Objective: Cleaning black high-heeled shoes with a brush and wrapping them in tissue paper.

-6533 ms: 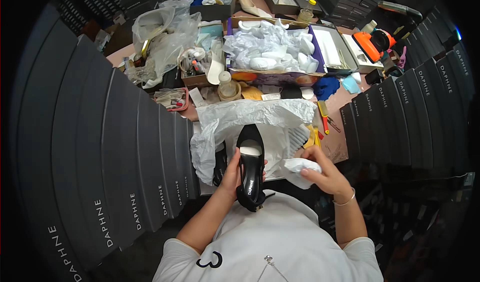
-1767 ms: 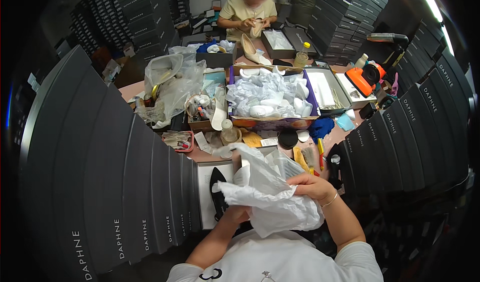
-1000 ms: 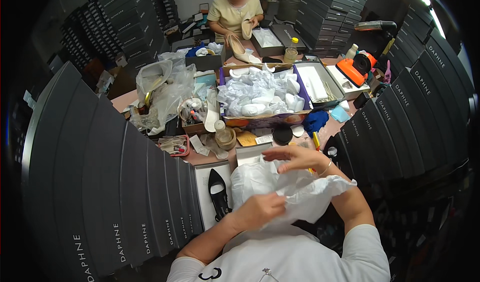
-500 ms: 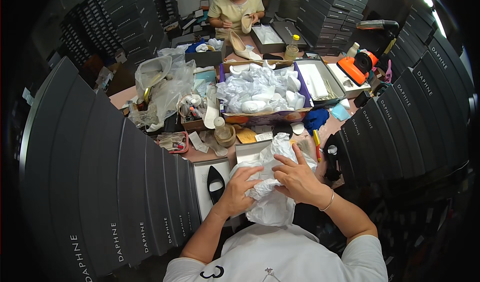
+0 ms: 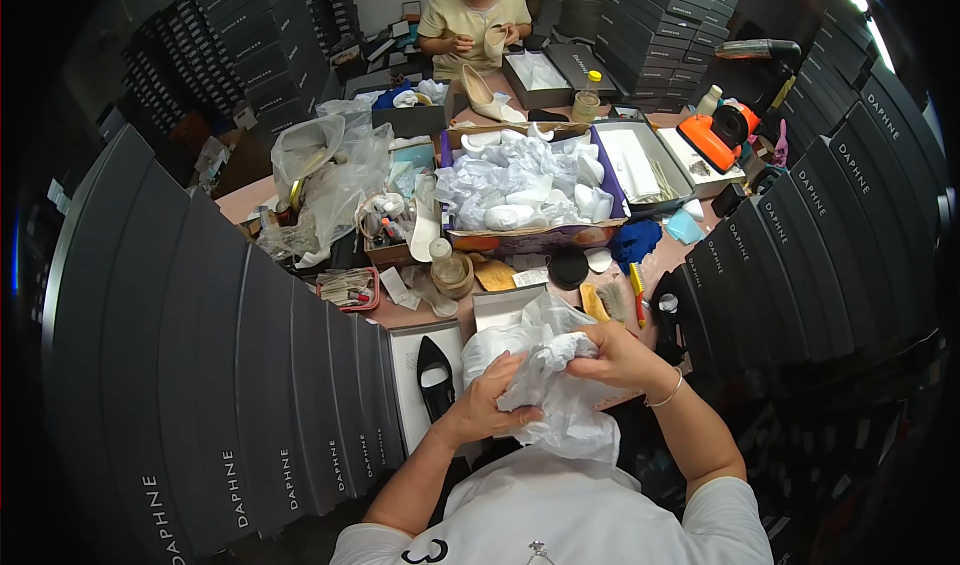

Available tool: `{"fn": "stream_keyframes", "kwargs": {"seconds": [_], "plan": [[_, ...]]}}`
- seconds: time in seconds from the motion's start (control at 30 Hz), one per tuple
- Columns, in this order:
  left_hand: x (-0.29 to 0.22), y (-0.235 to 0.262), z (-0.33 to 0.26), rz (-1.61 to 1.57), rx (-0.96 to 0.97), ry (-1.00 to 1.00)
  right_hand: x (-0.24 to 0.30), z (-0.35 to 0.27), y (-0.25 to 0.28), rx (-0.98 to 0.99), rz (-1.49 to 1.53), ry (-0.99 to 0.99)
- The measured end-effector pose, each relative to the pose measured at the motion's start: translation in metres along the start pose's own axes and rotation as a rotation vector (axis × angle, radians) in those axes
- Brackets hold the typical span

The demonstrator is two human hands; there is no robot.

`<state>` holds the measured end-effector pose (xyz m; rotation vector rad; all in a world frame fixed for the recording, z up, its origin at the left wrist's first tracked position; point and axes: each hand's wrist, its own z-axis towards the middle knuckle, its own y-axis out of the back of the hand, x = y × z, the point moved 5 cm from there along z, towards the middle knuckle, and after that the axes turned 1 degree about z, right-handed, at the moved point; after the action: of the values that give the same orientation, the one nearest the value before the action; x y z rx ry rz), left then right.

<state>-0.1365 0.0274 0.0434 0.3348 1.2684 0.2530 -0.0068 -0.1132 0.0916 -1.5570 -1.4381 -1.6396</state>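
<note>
White tissue paper [image 5: 568, 420], crumpled and partly see-through, hangs between my two hands above the near edge of the table. My right hand [image 5: 625, 360] is closed, pinching a bunched part of the paper between thumb and fingers. My left hand [image 5: 485, 403] is curled round the paper's left side, its thumb stretched across the front and some fingers hidden. Whether anything is wrapped inside cannot be seen. Beside my left hand, a black pointed shoe [image 5: 434, 390] lies in a pale open box [image 5: 406, 350]. Another open box [image 5: 492, 310] is partly covered by the paper.
Tall stacks of dark shoeboxes rise at the left [image 5: 215, 365] and right [image 5: 800, 255]. Ahead stands a purple-edged carton [image 5: 530, 235] of white stuffing. Glass jars, a brush [image 5: 611, 303] and a black round lid [image 5: 568, 267] lie nearby. Across the table a person [image 5: 475, 20] holds a beige shoe.
My right hand has gone from spread fingers on the paper to gripping a bunched part, slightly right. The paper is gathered upward, uncovering the black lid and the brush.
</note>
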Motion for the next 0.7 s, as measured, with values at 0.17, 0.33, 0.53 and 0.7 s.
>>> {"fn": "stream_keyframes", "kwargs": {"seconds": [0.17, 0.33, 0.53, 0.7], "plan": [[0.053, -0.016, -0.026, -0.444, 0.398, 0.691, -0.014, -0.006, 0.016, -0.158, 0.032, -0.013], [0.037, -0.016, -0.001, -0.638, 0.158, 0.309, 0.005, 0.002, -0.002, -0.122, -0.339, 0.176], [0.033, -0.028, 0.004, -0.989, 0.085, 0.387, -0.002, 0.006, -0.014, -0.187, -0.660, 0.245], [0.050, -0.043, 0.001, -1.026, -0.010, 0.448, -0.003, 0.014, -0.022, -0.142, -0.811, 0.273]]}}
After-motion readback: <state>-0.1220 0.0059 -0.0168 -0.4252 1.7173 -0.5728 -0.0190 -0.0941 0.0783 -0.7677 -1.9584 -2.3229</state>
